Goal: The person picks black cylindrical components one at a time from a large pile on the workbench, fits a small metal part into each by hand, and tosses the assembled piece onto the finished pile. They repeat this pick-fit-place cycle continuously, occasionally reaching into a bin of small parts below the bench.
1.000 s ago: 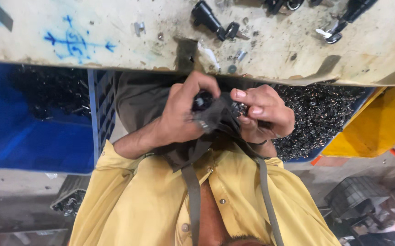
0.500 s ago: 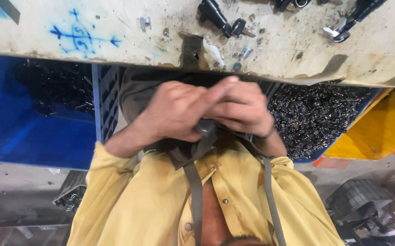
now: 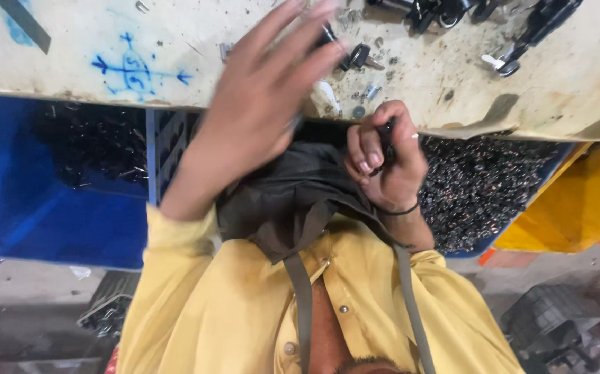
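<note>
Right hand (image 3: 386, 163), curled into a fist around a small dark metal part (image 3: 386, 136), held just below the near edge of the worn cream tabletop (image 3: 71, 48), above the dark grey-brown cloth pouch (image 3: 293, 197). Left hand (image 3: 262, 104), fingers spread and motion-blurred, raised over the tabletop's near edge, apart from the part. Blue plastic bin (image 3: 50, 215) of dark metal pieces lies beneath the tabletop.
</note>
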